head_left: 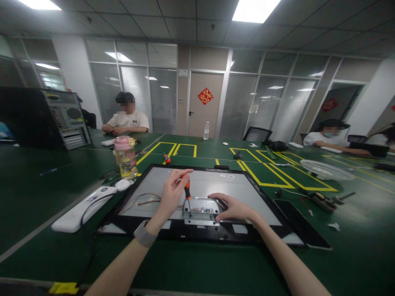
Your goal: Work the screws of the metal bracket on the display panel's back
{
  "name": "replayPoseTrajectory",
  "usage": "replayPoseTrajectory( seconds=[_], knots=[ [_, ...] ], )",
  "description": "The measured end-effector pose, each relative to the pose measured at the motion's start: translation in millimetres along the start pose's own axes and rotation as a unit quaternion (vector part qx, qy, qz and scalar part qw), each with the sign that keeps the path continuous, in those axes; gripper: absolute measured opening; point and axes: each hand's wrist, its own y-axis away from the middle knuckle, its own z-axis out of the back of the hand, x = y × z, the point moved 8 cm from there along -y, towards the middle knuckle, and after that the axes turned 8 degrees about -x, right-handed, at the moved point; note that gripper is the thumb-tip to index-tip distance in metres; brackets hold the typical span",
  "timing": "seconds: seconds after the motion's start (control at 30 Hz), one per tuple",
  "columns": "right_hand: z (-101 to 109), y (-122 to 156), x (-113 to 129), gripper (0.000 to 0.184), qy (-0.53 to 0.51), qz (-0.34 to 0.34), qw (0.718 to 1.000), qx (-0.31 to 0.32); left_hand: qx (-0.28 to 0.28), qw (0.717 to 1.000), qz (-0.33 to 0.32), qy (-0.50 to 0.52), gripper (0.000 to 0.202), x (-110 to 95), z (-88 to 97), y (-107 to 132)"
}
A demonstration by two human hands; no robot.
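A flat display panel (210, 181) with a black frame lies face down on the green table. My left hand (173, 190) grips the orange-and-black handle of a screwdriver (187, 190), which stands nearly upright. Its tip reaches down to the left part of a metal bracket (202, 207) near the panel's closer edge. At the bracket's right side, my right hand (233, 206) holds it with thumb and fingers curved around that end. Thin cables (145, 199) run across the panel to the left of the bracket. The screw under the tip is too small to make out.
A white power strip (84, 209) and a pink-lidded bottle (126, 158) stand left of the panel. A black slab (300, 224) lies to the right. Further off are a computer case (66, 117), a clear bottle (206, 130) and a white round part (327, 169). Other people sit across the table.
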Motion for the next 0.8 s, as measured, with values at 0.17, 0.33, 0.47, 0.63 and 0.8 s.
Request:
replayPoseTrajectory(
  seconds=[0.17, 0.33, 0.47, 0.63, 0.8],
  knots=[
    [-0.6, -0.7, -1.5, 0.082, 0.0, 0.002, 1.0, 0.001, 0.013, 0.995, 0.066, 0.071, 0.033, 9.2, -1.8, 1.7],
    [-0.2, -0.4, -1.3, 0.083, -0.004, 0.004, 1.0, 0.0, 0.007, 1.0, 0.0, 0.006, 0.023, 2.2, -0.3, 0.4],
    [0.0, 0.3, -0.2, 0.082, -0.001, -0.003, 1.0, 0.002, 0.023, 0.999, 0.032, 0.031, 0.032, 5.2, -3.8, 1.9],
    [-0.5, -0.4, 0.9, 0.082, -0.008, -0.002, 1.0, 0.001, 0.098, 0.993, -0.034, -0.064, 0.034, -4.8, -11.4, 5.4],
    [-1.0, -1.0, -0.5, 0.083, -0.009, -0.005, 1.0, -0.003, 0.14, 0.979, -0.048, -0.137, 0.044, -6.3, -8.1, 0.7]
  ],
)
